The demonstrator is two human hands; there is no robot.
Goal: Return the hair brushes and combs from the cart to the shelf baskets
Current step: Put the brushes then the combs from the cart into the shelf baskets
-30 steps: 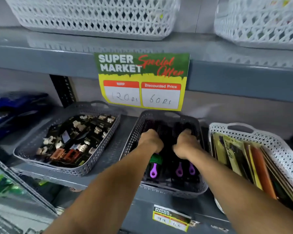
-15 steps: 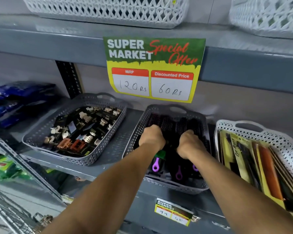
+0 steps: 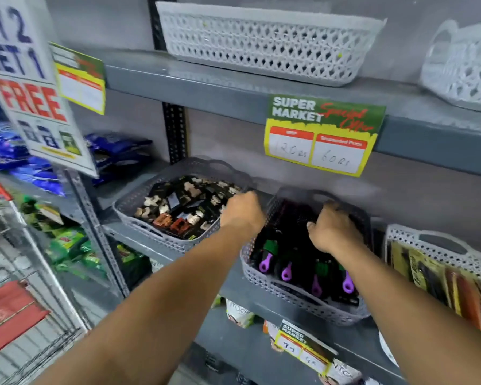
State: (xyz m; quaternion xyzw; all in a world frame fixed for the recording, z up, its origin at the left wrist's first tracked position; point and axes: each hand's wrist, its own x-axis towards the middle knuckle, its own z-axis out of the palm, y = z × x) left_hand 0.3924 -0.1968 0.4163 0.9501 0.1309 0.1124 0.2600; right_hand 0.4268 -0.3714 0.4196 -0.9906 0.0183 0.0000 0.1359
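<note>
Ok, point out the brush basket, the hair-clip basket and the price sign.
brush basket (image 3: 295, 297): head view, front wall.
hair-clip basket (image 3: 139, 218): head view, near-left rim.
price sign (image 3: 320, 140): head view, centre of card.

Three baskets sit in a row on the shelf (image 3: 256, 298): the clip basket (image 3: 139, 218) left, the brush basket (image 3: 297, 301) in the middle, the comb basket (image 3: 439, 254) right. Brushes (image 3: 286, 262) lie in the middle one. Two more baskets (image 3: 261, 48) stand on the shelf above.
</note>
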